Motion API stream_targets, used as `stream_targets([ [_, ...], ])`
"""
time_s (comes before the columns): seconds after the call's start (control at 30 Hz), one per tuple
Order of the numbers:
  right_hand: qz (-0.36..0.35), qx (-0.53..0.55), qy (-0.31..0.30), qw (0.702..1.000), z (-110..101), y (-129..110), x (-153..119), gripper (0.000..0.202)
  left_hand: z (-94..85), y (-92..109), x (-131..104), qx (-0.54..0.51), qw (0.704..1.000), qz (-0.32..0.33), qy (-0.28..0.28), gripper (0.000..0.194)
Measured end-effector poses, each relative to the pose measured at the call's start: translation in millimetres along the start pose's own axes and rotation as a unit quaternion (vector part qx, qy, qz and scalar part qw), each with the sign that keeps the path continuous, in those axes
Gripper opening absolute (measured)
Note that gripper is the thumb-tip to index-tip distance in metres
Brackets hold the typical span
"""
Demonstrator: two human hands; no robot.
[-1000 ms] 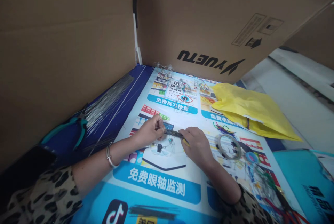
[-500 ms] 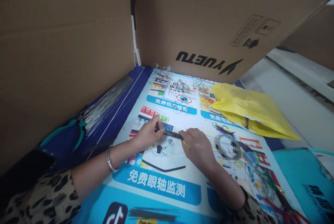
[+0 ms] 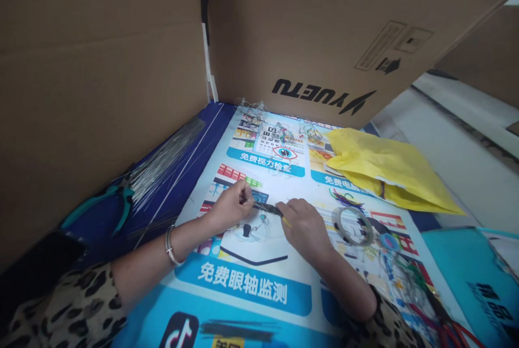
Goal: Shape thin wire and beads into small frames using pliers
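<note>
My left hand [image 3: 234, 206] is closed in a pinch near the middle of the printed sheet [image 3: 251, 255]; what its fingertips hold is too small to make out. My right hand [image 3: 306, 227] is wrapped round the yellow-tipped handle of dark pliers [image 3: 267, 208]. The pliers' narrow jaws point left and reach the left fingertips. Just below the jaws hangs or lies a thin wire piece with small beads [image 3: 263, 218], partly lost against the print.
Cardboard walls [image 3: 324, 29] stand behind and at the left. Teal-handled pliers [image 3: 124, 205] and a bundle of thin wires [image 3: 168, 161] lie left. A yellow bag [image 3: 393, 167], a tape roll [image 3: 353, 226], coloured threads [image 3: 344, 198] and a teal packet [image 3: 466, 278] lie right.
The whole view has shifted very slightly. Both hands keep nearly the same pose, with the pliers' jaws turned a little.
</note>
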State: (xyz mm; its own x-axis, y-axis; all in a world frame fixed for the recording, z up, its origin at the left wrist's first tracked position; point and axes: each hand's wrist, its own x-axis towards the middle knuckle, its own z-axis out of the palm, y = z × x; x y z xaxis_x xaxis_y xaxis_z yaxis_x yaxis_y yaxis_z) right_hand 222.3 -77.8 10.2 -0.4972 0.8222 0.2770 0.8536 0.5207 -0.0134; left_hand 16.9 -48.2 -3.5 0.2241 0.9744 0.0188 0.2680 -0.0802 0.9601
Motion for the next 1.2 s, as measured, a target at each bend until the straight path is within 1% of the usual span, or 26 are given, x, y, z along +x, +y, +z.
stream_targets([
  [0.17,-0.001,-0.004,0.006,1.0,0.6,-0.7,0.3,0.024,-0.4,-1.2,-0.2,-0.008,1.0,-0.008,-0.004,0.009],
  [0.3,0.002,-0.005,-0.002,1.0,-0.4,-1.3,0.8,0.024,-0.4,-2.1,-0.8,-0.028,0.999,-0.025,-0.012,0.009],
  [0.5,0.009,0.002,-0.004,1.0,2.6,0.7,-0.1,0.025,-0.6,0.7,0.2,-0.06,0.997,-0.036,-0.027,0.01],
  [0.8,0.054,0.091,-0.026,0.994,8.1,6.0,-0.1,0.026,-3.5,5.1,3.4,-0.149,0.985,-0.068,-0.061,0.017],
  [0.9,0.047,0.093,-0.024,0.994,7.5,7.7,-0.5,0.025,-3.7,5.2,3.6,-0.151,0.984,-0.067,-0.063,0.018],
  [1.07,0.028,0.088,0.0,0.996,6.4,8.4,-0.3,0.024,-1.7,3.3,4.0,-0.152,0.985,-0.052,-0.055,0.019],
  [1.2,0.026,0.079,-0.001,0.996,5.0,7.0,1.3,0.023,0.1,2.0,3.6,-0.15,0.987,-0.043,-0.048,0.022],
])
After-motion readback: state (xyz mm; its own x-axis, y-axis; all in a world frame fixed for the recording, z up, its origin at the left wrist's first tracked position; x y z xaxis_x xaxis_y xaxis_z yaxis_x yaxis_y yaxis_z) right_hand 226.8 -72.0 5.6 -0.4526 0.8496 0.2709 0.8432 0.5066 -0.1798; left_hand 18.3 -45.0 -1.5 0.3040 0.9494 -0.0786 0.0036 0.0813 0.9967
